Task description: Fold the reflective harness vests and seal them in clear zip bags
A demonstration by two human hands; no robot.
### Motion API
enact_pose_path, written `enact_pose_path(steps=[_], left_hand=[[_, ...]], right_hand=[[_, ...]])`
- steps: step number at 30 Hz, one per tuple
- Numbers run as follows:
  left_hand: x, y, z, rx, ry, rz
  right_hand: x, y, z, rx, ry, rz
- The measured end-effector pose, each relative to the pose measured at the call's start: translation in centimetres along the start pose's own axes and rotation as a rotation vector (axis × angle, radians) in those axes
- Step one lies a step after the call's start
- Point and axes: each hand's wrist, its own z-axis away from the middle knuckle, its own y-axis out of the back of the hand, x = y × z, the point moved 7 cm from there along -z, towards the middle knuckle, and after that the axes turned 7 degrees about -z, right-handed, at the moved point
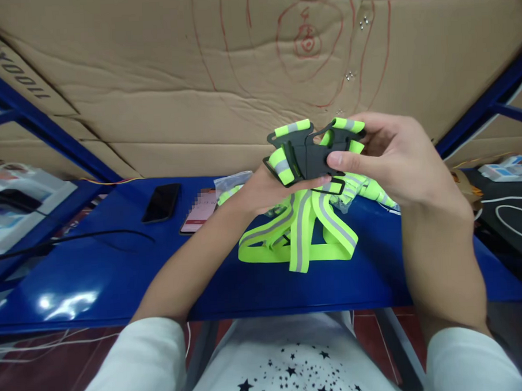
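Nearest the camera, a white shirt with black stars across the front and short sleeves at either side. Beyond, two bare forearms reaching over a glossy blue table. Between the hands, raised above the table near the middle of the view, a black buckle threaded with yellow-green webbing. Right hand pinching the buckle from the right, with thumb flat on the near face and fingers mostly behind. Left hand under and behind the left part, with one finger stretched along the lower edge; partly covered by webbing, so cannot tell how firmly closed. Impossible to tell, too, whether latched or merely set together at the buckle.

Below and behind the hands, yellow-green straps with grey stripes, looped on the table. Just left of these, a clear plastic bag, a device with a pinkish screen, partly behind the left forearm, and a dark phone. Farther left, a black cable over the table. At the back, a brown cardboard panel with hand-drawn red rings, flanked by blue metal bars.
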Motion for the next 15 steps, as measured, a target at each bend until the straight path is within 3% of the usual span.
enact_pose_path(steps=[6, 12, 15], left_hand=[[-0.3, -1.7, -0.3, -0.087, 0.015, 0.239], [0.7, -2.1, 0.7, -0.334, 0.033, 0.327], [0.7, -1.6, 0.5, -0.251, 0.062, 0.320]], right_hand=[[-1.8, 0.7, 0.3, 0.128, 0.171, -0.034], [-1.4, 1.1, 0.1, 0.184, 0.085, -0.142], [-2.1, 1.1, 0.2, 0.236, 0.208, -0.079]])
